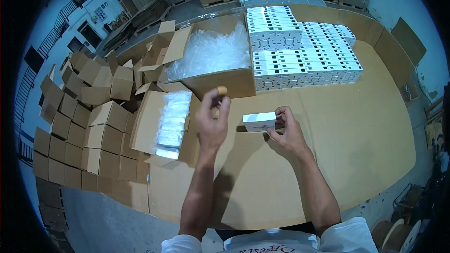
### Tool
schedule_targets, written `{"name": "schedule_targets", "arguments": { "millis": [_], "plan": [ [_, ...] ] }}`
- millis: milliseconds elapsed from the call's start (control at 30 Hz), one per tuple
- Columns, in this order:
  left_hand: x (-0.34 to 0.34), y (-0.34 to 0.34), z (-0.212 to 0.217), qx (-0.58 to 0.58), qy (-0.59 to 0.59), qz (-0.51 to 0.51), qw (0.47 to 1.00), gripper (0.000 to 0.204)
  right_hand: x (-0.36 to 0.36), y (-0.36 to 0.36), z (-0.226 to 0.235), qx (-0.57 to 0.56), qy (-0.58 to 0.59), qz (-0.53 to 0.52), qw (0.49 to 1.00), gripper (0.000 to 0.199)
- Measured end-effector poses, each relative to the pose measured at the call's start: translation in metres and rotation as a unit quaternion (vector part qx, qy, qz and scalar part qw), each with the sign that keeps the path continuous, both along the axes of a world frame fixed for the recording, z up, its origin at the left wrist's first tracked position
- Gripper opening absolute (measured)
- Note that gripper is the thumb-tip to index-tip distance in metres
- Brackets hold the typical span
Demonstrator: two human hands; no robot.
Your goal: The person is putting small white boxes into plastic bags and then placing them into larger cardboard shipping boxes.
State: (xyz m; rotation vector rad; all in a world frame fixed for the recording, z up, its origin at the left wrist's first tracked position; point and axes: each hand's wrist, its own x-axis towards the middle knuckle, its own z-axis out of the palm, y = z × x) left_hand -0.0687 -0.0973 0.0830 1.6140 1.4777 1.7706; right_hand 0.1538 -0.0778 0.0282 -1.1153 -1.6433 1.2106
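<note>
Left hand (212, 122) raised over the cardboard-covered table (356, 126), fingertips pinched on a small tan object (222, 91) | right hand (287, 131) grips a small white rectangular carton (259, 122) just above the tabletop, near centre | stacked white cartons (300, 51) far side; open brown box of plastic-wrapped packs (171, 124) left | bare surface right and toward near edge.

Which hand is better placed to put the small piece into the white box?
Left. The left hand pinches the small tan piece just left of the white box, which the right hand steadies.
</note>
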Motion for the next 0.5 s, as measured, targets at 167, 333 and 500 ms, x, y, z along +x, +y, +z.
{"name": "schedule_targets", "arguments": {
  "millis": [167,333,500],
  "plan": [
    [0.027,0.091,0.090,0.002,0.179,0.033,0.983,0.026,0.025,0.007,0.009,0.016,0.011,0.013,1.000,0.063],
    [0.008,0.211,0.082,-0.096,0.351,0.065,0.929,0.041,0.044,0.005,0.024,0.038,0.051,0.006,0.998,0.075],
    [-0.007,0.265,0.050,-0.151,0.424,0.106,0.887,0.044,0.061,0.002,0.025,0.046,0.069,0.003,0.997,0.079]
  ]
}}
